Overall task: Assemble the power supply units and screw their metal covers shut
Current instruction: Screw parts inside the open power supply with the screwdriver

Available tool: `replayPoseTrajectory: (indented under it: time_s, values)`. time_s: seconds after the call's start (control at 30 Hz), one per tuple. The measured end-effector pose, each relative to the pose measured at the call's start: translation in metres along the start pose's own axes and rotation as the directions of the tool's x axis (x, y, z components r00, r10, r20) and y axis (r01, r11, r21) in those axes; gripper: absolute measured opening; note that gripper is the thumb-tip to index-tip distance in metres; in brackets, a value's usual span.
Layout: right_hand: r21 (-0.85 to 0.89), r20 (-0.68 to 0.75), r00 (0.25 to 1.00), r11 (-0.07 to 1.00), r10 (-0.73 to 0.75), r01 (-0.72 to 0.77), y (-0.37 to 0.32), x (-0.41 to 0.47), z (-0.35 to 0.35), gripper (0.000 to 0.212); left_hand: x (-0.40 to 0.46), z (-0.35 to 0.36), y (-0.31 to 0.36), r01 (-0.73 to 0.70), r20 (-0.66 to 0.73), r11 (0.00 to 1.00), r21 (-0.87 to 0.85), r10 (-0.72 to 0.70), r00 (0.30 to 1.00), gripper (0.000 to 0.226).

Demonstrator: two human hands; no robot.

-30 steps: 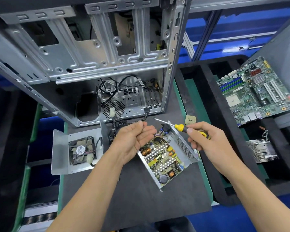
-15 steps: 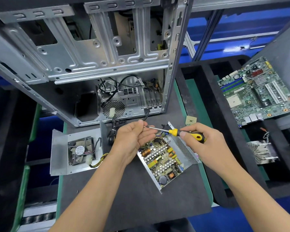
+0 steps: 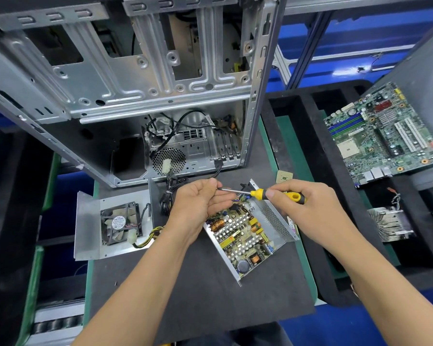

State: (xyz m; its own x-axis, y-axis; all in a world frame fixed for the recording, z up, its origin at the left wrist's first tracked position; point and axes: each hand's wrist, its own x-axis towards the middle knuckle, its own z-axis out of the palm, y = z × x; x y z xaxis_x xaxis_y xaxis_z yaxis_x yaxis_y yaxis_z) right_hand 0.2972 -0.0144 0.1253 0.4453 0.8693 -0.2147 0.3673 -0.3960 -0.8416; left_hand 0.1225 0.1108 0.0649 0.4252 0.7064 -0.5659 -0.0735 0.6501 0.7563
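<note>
An open power supply base point(image 3: 245, 236) lies tilted on the dark mat point(image 3: 185, 295), its circuit board exposed. Its metal cover point(image 3: 90, 226), with a black fan point(image 3: 120, 223) mounted inside, lies apart to the left. My right hand point(image 3: 310, 208) grips the yellow and black handle of a screwdriver point(image 3: 258, 193), held level above the base's far end. My left hand point(image 3: 198, 203) is palm up, and its thumb and fingertips pinch the tip of the screwdriver's shaft. Whatever sits at the tip is hidden by the fingers.
An empty computer case point(image 3: 135, 78) stands open behind the mat, cables trailing from it. A motherboard point(image 3: 385, 136) and a heatsink point(image 3: 388, 223) rest in black foam trays on the right. A small CPU chip point(image 3: 284, 176) lies near the mat's right edge.
My right hand has swung the screwdriver left and levelled it, bringing its tip into my left hand's fingers, which have closed around it. The power supply parts have not moved.
</note>
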Motion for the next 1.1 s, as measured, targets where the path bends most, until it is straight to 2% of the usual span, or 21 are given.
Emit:
replayPoseTrajectory:
  time_s: [0.23, 0.3, 0.37, 0.43, 0.53, 0.6, 0.7, 0.77, 0.93, 1.1]
  values:
    - [0.084, 0.067, 0.993, 0.991, 0.098, -0.103, 0.003, 0.005, -0.005, 0.023, 0.000, -0.001, -0.002, -0.044, 0.032, 0.993, 0.114, 0.041, 0.999, 0.017]
    - [0.140, 0.095, 0.986, 0.979, 0.136, -0.149, 0.006, 0.006, -0.003, 0.018, -0.001, -0.001, -0.002, -0.060, 0.041, 0.990, 0.126, 0.055, 0.998, 0.018]
    - [0.261, 0.093, 0.978, 0.943, 0.186, -0.204, 0.012, 0.007, 0.001, 0.004, -0.001, -0.001, -0.001, -0.072, 0.048, 0.989, 0.131, 0.066, 0.997, 0.018]
    - [0.466, 0.062, 0.973, 0.856, 0.223, -0.226, 0.019, 0.007, 0.006, 0.009, -0.002, -0.001, 0.001, -0.088, 0.054, 0.988, 0.127, 0.082, 0.995, 0.018]
    - [0.723, -0.011, 0.970, 0.672, 0.243, -0.160, 0.020, 0.004, 0.014, 0.019, -0.003, -0.001, 0.004, -0.107, 0.048, 0.988, 0.111, 0.102, 0.994, 0.018]
    - [0.831, -0.019, 0.968, 0.542, 0.251, -0.125, 0.016, 0.003, 0.021, 0.025, -0.003, 0.001, 0.004, -0.114, 0.040, 0.988, 0.101, 0.110, 0.993, 0.017]
    - [0.903, -0.027, 0.962, 0.419, 0.272, -0.093, 0.011, 0.004, 0.034, 0.015, -0.005, 0.003, 0.002, -0.122, 0.040, 0.988, 0.098, 0.118, 0.992, 0.017]
    - [0.901, -0.039, 0.961, 0.426, 0.273, -0.084, 0.009, 0.004, 0.040, 0.011, -0.006, 0.003, 0.001, -0.124, 0.038, 0.988, 0.096, 0.121, 0.992, 0.018]
    - [0.847, -0.087, 0.964, 0.528, 0.253, -0.062, 0.010, 0.004, 0.041, 0.028, -0.007, 0.001, -0.002, -0.115, 0.044, 0.991, 0.062, 0.112, 0.993, 0.021]
    - [0.855, -0.084, 0.963, 0.515, 0.257, -0.062, 0.013, 0.002, 0.039, 0.018, -0.007, 0.000, -0.002, -0.036, 0.055, 0.999, -0.039, 0.038, 0.998, 0.029]
